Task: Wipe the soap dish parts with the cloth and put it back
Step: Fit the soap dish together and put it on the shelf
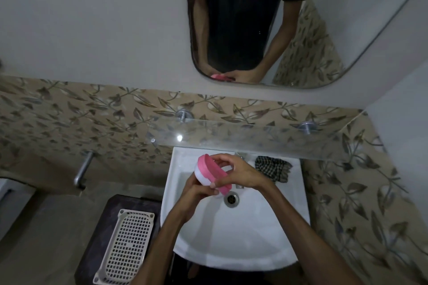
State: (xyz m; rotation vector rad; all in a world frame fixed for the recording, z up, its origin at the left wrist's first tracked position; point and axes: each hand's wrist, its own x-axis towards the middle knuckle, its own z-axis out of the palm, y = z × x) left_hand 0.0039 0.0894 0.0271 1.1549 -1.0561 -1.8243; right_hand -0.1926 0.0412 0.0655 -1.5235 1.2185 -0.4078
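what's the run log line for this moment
both hands hold soap dish over sink | cloth on sink ledge, untouched | wiping not begun

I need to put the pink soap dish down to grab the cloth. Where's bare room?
The white sink's front bowl, below the drain, is bare, and so is the glass shelf. The back-right rim is taken by the checked cloth.

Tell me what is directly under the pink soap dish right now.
The white sink basin lies under the soap dish, which both hands hold above it: left hand, right hand. The drain shows just beside it. The basin directly beneath is hidden.
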